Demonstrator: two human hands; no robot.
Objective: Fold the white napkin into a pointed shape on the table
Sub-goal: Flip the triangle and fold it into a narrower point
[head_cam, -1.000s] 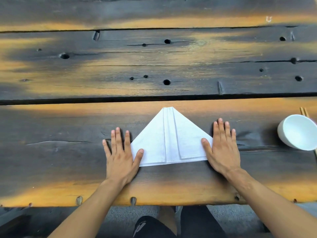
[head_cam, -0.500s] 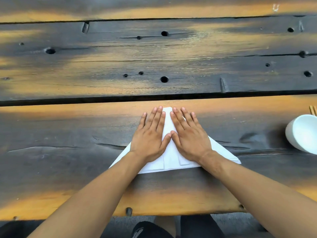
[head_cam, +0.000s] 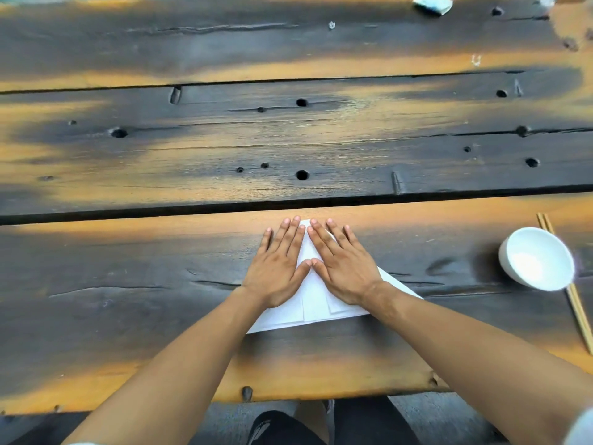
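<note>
Left hand [head_cam: 278, 268] and right hand [head_cam: 340, 264] lie open and flat, gripping nothing, pressing the white napkin [head_cam: 316, 308] against the table [head_cam: 128, 284]. Risk: uneven pressure skews the folded flaps, blunting the apex.

Dark scorched wooden plank bench [head_cam: 160, 277] with orange grain and knot holes, folded white triangular cloth napkin [head_cam: 316, 303] lying flat near its front edge, white round ceramic bowl [head_cam: 536, 258] at right touching pale wooden chopsticks [head_cam: 574, 297], crumpled whitish object [head_cam: 431, 4] at far edge
</note>
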